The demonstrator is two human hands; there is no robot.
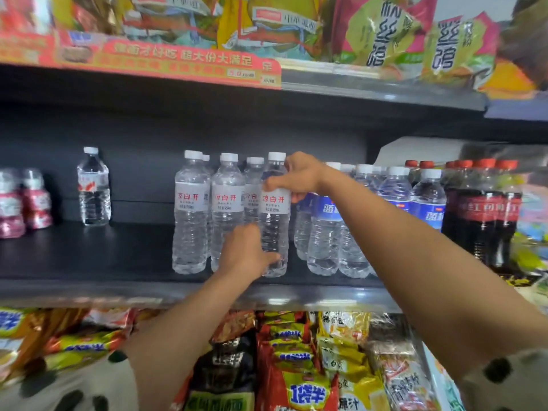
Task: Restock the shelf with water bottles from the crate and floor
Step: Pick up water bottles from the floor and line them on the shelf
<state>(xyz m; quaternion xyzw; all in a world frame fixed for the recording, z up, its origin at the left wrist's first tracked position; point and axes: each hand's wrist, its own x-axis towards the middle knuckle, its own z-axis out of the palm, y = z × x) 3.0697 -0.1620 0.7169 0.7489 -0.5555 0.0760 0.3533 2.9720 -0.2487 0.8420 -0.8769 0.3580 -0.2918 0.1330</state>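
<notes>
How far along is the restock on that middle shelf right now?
Done: several white-label water bottles already stand in a group on the dark shelf. In hand: the right hand grips the upper part of the front bottle while the left hand steadies its base. Left: bare shelf remains between this group and the lone bottle. The crate and floor are out of view.

The white labels of the water bottles (274, 215) held by the right hand (296, 176) and just left of it read 凉白开 in red. Right of that hand, blue labels (427, 213) begin with 蓝. Above the hand, a red shelf strip (184, 62) reads 超大份大满足 and 5.0. Below the left hand (246, 253), a snack pack (308, 394) reads 1袋半.
</notes>
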